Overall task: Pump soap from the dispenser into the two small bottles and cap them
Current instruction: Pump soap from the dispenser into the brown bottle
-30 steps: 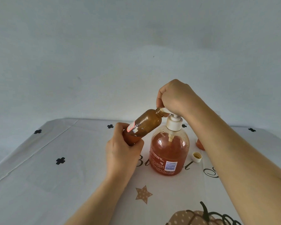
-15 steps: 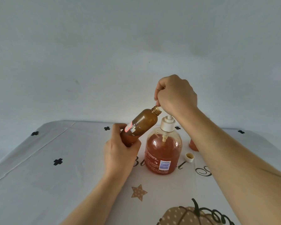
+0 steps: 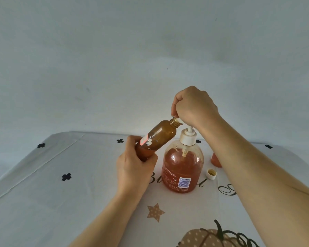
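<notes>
Gripping the tilted small bottle (image 3: 159, 138) at the dispenser's (image 3: 183, 168) ten o'clock, left hand (image 3: 134, 168); right hand (image 3: 193, 107) curled over the pump (image 3: 188, 138) top. Risk: mouth slipping off spout (image 3: 179, 120), soap probably spilling.

A home, by the look: a white fabric tablecloth (image 3: 43, 193) printed with black clovers (image 3: 66, 177), a dotted tan star (image 3: 155, 212) and pumpkin (image 3: 203, 237), with a plain pale painted wall (image 3: 114, 59) just behind it.
</notes>
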Demonstrator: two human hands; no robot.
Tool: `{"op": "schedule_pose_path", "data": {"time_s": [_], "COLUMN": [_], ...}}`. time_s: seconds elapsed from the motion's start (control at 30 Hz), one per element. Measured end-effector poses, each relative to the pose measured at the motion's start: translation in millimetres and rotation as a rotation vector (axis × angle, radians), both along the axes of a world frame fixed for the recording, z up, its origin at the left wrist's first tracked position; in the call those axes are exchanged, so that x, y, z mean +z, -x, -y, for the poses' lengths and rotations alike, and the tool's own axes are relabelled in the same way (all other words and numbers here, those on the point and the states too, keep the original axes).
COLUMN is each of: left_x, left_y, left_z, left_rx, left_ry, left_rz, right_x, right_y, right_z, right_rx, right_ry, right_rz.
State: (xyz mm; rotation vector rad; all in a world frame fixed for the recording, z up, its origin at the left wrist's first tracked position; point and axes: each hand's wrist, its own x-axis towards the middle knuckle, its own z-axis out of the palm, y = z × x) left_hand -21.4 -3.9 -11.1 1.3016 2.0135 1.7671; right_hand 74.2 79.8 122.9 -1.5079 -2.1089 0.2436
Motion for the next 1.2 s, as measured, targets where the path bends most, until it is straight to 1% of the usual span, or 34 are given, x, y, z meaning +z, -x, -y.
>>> {"op": "schedule_pose_path", "data": {"time_s": [0.27, 0.63, 0.77, 0.87, 0.93, 1.2], "left_x": [0, -2, -1, 1, 3, 2], "left_y": [0, 3, 2, 0, -1, 1], "left_z": [0, -3, -3, 0, 2, 2], "left_rx": [0.004, 0.04, 0.035, 0.017, -0.005, -0.016], "left_ry": [-0.003, 0.028, 0.036, 0.0, -0.009, -0.017], "left_rz": [-0.003, 0.032, 0.017, -0.004, -0.003, 0.028], "right_x": [5, -10, -9, -2, 1, 4], "right_y": [2, 2, 3, 0, -2, 4], "right_z": [1, -6, -7, -2, 3, -1], "right_rx": [0.015, 0.021, 0.002, -0.018, -0.01, 0.018], "right_ry": [0.129, 0.229, 0.182, 0.028, -0.039, 0.098], "right_rz": [0.0, -0.029, -0.03, -0.066, -0.088, -0.003]}}
